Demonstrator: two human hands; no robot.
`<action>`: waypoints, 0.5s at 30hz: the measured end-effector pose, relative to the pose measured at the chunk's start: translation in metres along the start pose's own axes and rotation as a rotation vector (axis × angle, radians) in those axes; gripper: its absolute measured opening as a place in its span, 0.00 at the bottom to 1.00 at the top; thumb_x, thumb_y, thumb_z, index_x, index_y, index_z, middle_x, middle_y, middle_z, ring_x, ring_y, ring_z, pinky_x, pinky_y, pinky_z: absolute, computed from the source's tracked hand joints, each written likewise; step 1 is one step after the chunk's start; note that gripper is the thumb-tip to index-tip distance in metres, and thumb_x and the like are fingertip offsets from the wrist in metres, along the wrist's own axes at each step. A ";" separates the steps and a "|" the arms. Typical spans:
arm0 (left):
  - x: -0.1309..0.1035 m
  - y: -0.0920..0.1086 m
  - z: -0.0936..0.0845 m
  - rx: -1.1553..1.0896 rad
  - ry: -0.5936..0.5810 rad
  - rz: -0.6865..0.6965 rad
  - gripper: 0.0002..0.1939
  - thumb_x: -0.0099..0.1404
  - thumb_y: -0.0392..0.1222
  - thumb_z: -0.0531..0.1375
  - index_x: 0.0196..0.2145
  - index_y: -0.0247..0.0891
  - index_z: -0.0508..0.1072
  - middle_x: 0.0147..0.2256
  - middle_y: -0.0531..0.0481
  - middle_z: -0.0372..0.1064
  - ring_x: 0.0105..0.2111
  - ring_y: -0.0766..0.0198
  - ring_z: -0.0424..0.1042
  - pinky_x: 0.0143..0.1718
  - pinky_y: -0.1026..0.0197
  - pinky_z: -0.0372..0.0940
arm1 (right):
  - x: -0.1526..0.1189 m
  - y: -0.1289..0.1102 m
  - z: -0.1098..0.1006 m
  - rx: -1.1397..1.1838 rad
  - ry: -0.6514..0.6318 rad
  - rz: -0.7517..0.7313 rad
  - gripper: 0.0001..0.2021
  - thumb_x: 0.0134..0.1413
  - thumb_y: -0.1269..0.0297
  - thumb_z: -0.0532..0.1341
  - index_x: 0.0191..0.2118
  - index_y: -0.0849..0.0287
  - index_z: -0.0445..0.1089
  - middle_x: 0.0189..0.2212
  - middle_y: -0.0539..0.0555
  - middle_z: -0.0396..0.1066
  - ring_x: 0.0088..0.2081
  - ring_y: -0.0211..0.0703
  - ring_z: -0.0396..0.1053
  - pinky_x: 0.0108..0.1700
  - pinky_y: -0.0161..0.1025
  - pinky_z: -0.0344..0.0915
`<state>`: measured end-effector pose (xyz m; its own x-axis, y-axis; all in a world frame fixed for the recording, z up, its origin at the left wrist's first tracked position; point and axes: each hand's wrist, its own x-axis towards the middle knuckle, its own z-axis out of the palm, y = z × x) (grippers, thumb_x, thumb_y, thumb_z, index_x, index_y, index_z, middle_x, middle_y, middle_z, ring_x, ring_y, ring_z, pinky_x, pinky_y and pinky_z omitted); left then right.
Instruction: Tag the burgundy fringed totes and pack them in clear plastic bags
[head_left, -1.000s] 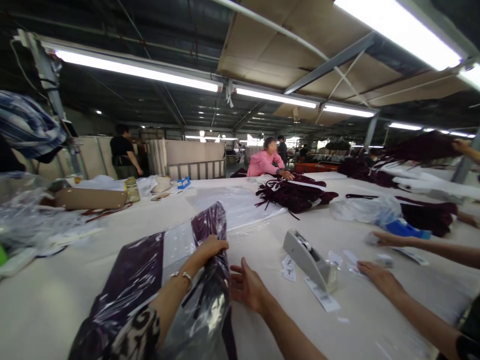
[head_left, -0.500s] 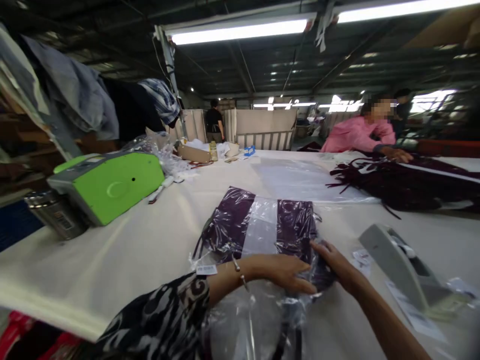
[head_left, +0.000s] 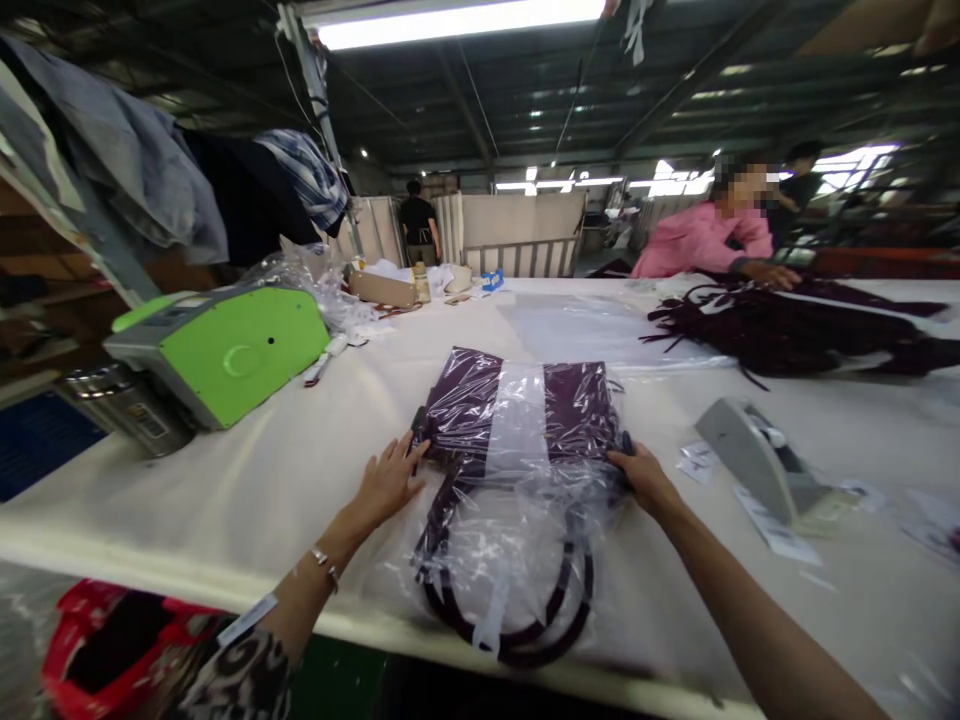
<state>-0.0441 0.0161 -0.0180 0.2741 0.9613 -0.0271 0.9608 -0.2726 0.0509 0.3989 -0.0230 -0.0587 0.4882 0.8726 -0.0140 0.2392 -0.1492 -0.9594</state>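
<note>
A dark maroon bag (head_left: 461, 410) in clear plastic lies flat on the white table (head_left: 300, 500), a white band round its middle. Its looped handles (head_left: 581, 600) point towards me inside the loose plastic. My left hand (head_left: 386, 480) is at the bag's left edge, fingers spread, fingertips touching the plastic. At the right edge, my right hand (head_left: 641, 475) pinches the plastic-wrapped side between thumb and fingers.
A green and grey machine (head_left: 247, 355) and a steel flask (head_left: 135, 415) stand at the left. At the right are a grey tape dispenser (head_left: 765, 460) and a dark maroon pile (head_left: 810, 325), which a person in pink (head_left: 697, 235) touches. A red bag (head_left: 75, 640) hangs below.
My left hand has moved from the bag's right side to its left edge. The bag's handles now show, and my right hand stays at the right edge. The view has shifted slightly.
</note>
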 end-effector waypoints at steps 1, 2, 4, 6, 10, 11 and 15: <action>0.001 -0.002 0.001 0.012 0.010 -0.021 0.35 0.66 0.41 0.56 0.68 0.52 0.52 0.71 0.46 0.40 0.69 0.43 0.47 0.62 0.32 0.54 | 0.002 -0.003 0.008 -0.018 0.016 0.006 0.20 0.39 0.60 0.62 0.42 0.62 0.72 0.30 0.56 0.77 0.32 0.49 0.75 0.35 0.41 0.72; 0.002 -0.003 0.001 0.026 0.019 -0.043 0.34 0.66 0.40 0.56 0.68 0.52 0.53 0.71 0.45 0.42 0.69 0.44 0.48 0.62 0.32 0.53 | 0.003 -0.006 0.014 -0.047 0.026 0.011 0.20 0.40 0.60 0.61 0.42 0.63 0.72 0.31 0.56 0.77 0.33 0.49 0.75 0.35 0.41 0.71; 0.004 -0.005 -0.002 0.052 0.041 -0.064 0.33 0.66 0.37 0.54 0.67 0.50 0.56 0.70 0.43 0.47 0.68 0.44 0.49 0.62 0.33 0.53 | 0.006 -0.011 0.017 -0.120 0.033 0.007 0.20 0.42 0.60 0.59 0.43 0.63 0.72 0.33 0.57 0.77 0.36 0.50 0.75 0.38 0.41 0.71; 0.004 -0.006 -0.006 0.072 0.072 -0.053 0.32 0.66 0.33 0.53 0.66 0.47 0.58 0.68 0.40 0.51 0.68 0.45 0.50 0.62 0.34 0.54 | 0.006 -0.014 0.003 -0.214 0.022 -0.004 0.16 0.43 0.61 0.60 0.40 0.62 0.73 0.33 0.57 0.77 0.39 0.52 0.74 0.44 0.44 0.70; -0.009 0.002 -0.004 0.044 0.171 0.046 0.25 0.68 0.36 0.54 0.62 0.40 0.65 0.68 0.37 0.52 0.68 0.44 0.50 0.63 0.37 0.54 | -0.006 -0.025 -0.044 -0.401 0.033 -0.013 0.15 0.44 0.66 0.60 0.40 0.63 0.76 0.39 0.62 0.77 0.48 0.58 0.72 0.57 0.52 0.61; -0.014 0.009 -0.003 0.011 0.192 0.094 0.24 0.69 0.39 0.54 0.62 0.40 0.66 0.67 0.37 0.52 0.68 0.44 0.50 0.64 0.38 0.53 | -0.012 -0.031 -0.051 -0.442 0.056 -0.040 0.18 0.47 0.66 0.60 0.45 0.64 0.75 0.45 0.64 0.76 0.51 0.58 0.70 0.60 0.53 0.59; -0.042 0.059 0.000 -0.127 0.126 0.400 0.26 0.69 0.48 0.58 0.63 0.47 0.64 0.67 0.40 0.54 0.68 0.44 0.50 0.64 0.35 0.51 | -0.047 -0.071 -0.033 -0.525 0.013 -0.421 0.25 0.59 0.56 0.55 0.58 0.62 0.68 0.59 0.63 0.67 0.60 0.54 0.64 0.65 0.52 0.54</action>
<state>0.0006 -0.0404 -0.0143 0.6088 0.7806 0.1413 0.7652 -0.6249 0.1548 0.3862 -0.0689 0.0192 0.2735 0.9005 0.3380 0.7864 -0.0070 -0.6177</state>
